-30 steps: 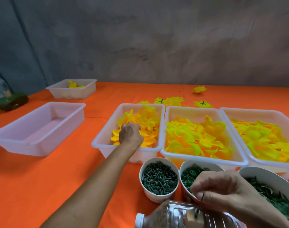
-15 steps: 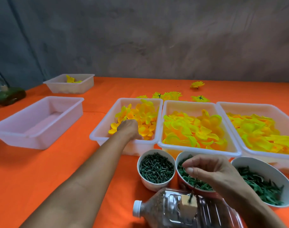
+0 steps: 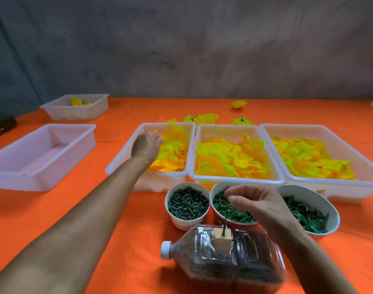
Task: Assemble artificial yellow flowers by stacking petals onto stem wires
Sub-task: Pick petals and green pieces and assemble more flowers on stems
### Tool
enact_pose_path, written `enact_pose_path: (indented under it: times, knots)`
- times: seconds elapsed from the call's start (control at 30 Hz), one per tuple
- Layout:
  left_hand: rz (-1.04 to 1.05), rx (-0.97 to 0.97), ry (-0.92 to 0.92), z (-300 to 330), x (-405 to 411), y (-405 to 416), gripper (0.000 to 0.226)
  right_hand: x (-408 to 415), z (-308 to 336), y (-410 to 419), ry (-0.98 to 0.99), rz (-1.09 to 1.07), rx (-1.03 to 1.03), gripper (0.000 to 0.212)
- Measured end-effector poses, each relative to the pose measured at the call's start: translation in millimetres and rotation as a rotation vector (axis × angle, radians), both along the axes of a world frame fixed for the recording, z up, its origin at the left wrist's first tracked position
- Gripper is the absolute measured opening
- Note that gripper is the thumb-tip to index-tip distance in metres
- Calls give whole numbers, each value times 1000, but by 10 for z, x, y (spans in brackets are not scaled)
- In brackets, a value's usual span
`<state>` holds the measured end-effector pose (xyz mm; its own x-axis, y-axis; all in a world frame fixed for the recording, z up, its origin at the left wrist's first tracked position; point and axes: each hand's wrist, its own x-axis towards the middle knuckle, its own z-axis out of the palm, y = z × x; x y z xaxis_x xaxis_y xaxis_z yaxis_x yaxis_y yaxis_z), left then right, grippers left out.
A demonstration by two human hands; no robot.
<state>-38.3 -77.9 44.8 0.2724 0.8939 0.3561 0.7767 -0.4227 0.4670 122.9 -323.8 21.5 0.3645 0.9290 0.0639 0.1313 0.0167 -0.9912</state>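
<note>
orange cloth covers the bench (image 3: 43, 213) from edge to edge, and behind it hangs a mottled grey backdrop (image 3: 181, 49), darker and bluish at the far left. taking the middle petal tray (image 3: 234, 181) as landmark: a second petal tray (image 3: 121, 164) touches its left side and a third (image 3: 368, 183) touches its right, all three white and heaped with yellow petals (image 3: 228, 158). further left of it sits a white tray with nothing showing inside (image 3: 41, 181), and beyond that, toward the backdrop, a smaller tray (image 3: 75, 115) with a few yellow pieces. behind the middle tray loose yellow flowers (image 3: 202, 118) lie on the cloth, one more (image 3: 238, 104) well apart near the back edge. just in front of the tray stand three cups: dark green pegs (image 3: 187, 203) at left, green rings (image 3: 234, 215) in the centre, green leafy pieces (image 3: 306, 215) at right. nearer than the cups a clear plastic bottle (image 3: 223, 257) filled with dark grains lies on its side, white cap pointing left, a small pale block on its upper face. the stem wire (image 3: 225, 217) stands upright out of that block.

the left hand (image 3: 146, 145) reaches into the tray left of the landmark, fingers curled among the petals; whether its grip has closed on one cannot be told. the right hand (image 3: 257, 202) hovers over the ring cup, its grip pinching the top of the stem wire.
</note>
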Motion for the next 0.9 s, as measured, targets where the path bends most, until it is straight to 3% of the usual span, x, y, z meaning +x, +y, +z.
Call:
enact_pose_path:
  times: [0.1,0.2,0.3,0.4,0.53,0.67,0.77,0.9]
  knots:
    - [-54,37,-248,124,6,-132,24,14,36,-11,25,-18,28,23]
    - [-195,-156,-591,243,-3,-426,23,52,129,-3,-13,-51,73,12]
    - [-324,-373,-761,275,-2,-797,29,53,268,33,-37,-72,111,13]
    - [-401,-444,-753,266,34,-1138,29,-29,394,93,36,-21,111,38]
    - [-405,-284,-584,245,81,-1445,26,-151,493,115,162,103,38,60]
    - [-435,-183,-491,291,48,-1638,25,-184,472,66,233,143,33,52]
    - [-469,-366,-619,326,8,-1736,25,-186,455,0,289,162,10,32]
    - [-483,-552,-756,331,-42,-1814,24,-183,457,-79,346,183,-10,25]
